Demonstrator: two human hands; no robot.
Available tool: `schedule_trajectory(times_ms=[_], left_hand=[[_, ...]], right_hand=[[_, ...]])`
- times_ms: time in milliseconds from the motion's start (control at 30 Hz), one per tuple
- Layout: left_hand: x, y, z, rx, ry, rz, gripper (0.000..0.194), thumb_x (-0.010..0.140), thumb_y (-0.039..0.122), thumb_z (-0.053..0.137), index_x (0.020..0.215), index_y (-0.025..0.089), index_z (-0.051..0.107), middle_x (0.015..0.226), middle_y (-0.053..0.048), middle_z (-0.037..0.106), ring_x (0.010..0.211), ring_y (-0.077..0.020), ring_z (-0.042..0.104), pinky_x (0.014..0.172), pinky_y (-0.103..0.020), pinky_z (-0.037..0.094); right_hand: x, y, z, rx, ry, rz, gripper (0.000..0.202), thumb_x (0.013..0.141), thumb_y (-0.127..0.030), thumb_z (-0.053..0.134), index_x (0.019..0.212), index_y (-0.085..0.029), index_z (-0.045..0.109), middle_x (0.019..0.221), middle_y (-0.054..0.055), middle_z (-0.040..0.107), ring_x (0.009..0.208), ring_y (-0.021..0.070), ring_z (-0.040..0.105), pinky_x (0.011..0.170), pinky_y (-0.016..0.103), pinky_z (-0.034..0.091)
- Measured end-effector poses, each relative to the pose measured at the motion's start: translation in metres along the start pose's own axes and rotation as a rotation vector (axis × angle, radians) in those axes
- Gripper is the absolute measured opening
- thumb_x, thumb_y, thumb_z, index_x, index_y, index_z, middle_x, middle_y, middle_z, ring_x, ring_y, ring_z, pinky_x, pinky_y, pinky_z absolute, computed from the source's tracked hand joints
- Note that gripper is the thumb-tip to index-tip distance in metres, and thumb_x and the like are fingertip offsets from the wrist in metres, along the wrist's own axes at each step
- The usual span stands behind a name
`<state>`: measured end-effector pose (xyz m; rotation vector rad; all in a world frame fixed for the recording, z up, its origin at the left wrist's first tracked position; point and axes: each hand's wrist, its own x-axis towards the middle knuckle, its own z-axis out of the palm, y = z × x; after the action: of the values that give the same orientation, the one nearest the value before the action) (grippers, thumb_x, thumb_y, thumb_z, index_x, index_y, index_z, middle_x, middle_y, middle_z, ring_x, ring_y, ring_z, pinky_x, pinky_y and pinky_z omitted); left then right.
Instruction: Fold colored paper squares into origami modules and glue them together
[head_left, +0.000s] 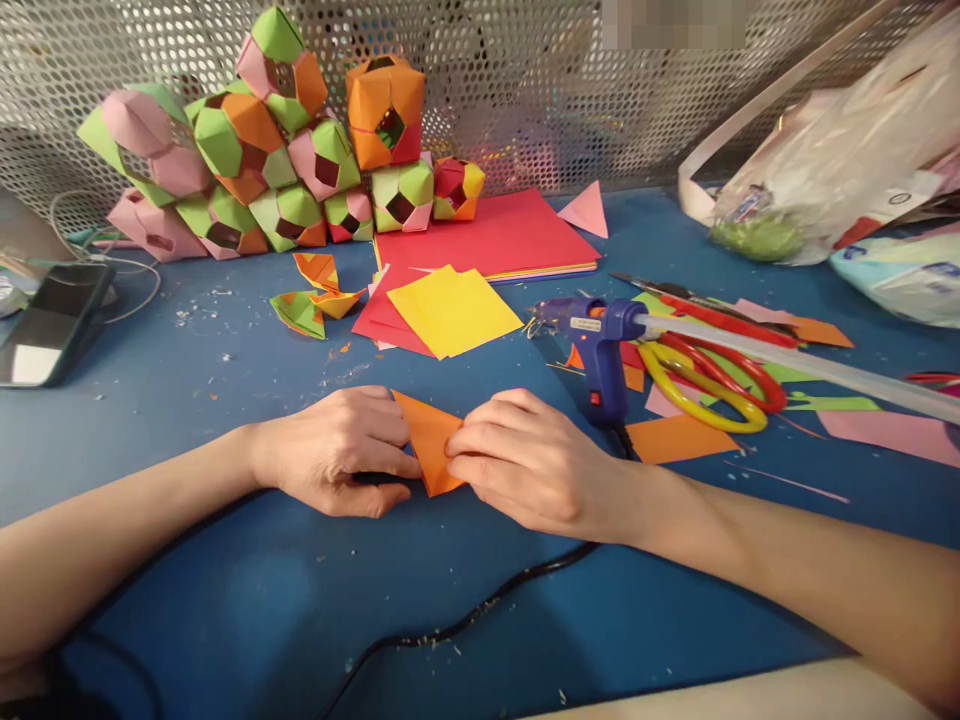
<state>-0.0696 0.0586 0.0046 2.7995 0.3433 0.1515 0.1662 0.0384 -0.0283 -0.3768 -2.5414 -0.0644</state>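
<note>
A folded piece of orange paper (429,440) lies on the blue table between my two hands. My left hand (341,452) is closed, its curled fingers pressing the paper's left edge. From the other side, the bunched fingertips of my right hand (536,462) hold the paper down at its right edge. The fingers hide part of both edges. Just beyond my hands are yellow paper squares (457,312), overlapping red sheets. Several folded orange and green paper pieces (319,295) sit to their left.
Folded paper balls (225,150) are stacked along a perforated metal screen (525,110). A blue glue gun (600,350) lies at right, its black cord (480,625) crossing the table in front of me. Beside it are scissors (705,390) and paper scraps. A phone (56,320) is at left.
</note>
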Motion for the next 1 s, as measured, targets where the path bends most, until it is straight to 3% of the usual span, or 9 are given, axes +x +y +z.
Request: schedule_trajectory(times_ms=[567, 767, 1000], left_hand=[[-0.0008, -0.0009, 0.0013, -0.038, 0.000, -0.022, 0.022, 0.083, 0.027, 0.050, 0.092, 0.025, 0.070, 0.065, -0.006, 0.064, 0.067, -0.0196, 0.059, 0.072, -0.036, 0.043], [-0.0005, -0.0005, 0.0012, -0.023, 0.031, 0.008, 0.020, 0.083, 0.026, 0.051, 0.088, 0.022, 0.070, 0.063, -0.006, 0.062, 0.065, -0.0194, 0.057, 0.069, -0.036, 0.043], [-0.0020, -0.0002, 0.0020, -0.113, 0.096, -0.007, 0.018, 0.079, 0.024, 0.056, 0.091, 0.026, 0.068, 0.067, -0.005, 0.064, 0.067, -0.0188, 0.060, 0.070, -0.034, 0.044]], right_hand=[[0.0010, 0.0005, -0.0015, -0.005, -0.058, -0.007, 0.018, 0.085, -0.013, 0.048, 0.084, -0.017, 0.066, 0.083, 0.004, 0.064, 0.083, 0.0165, 0.054, 0.074, 0.033, 0.038], [0.0014, 0.0005, -0.0023, -0.012, -0.056, -0.017, 0.019, 0.085, -0.012, 0.048, 0.083, -0.017, 0.066, 0.082, 0.004, 0.065, 0.080, 0.0161, 0.054, 0.073, 0.032, 0.037], [0.0019, 0.0007, -0.0024, -0.008, -0.078, -0.021, 0.018, 0.085, -0.013, 0.048, 0.083, -0.016, 0.066, 0.082, 0.004, 0.063, 0.081, 0.0158, 0.054, 0.073, 0.032, 0.036]])
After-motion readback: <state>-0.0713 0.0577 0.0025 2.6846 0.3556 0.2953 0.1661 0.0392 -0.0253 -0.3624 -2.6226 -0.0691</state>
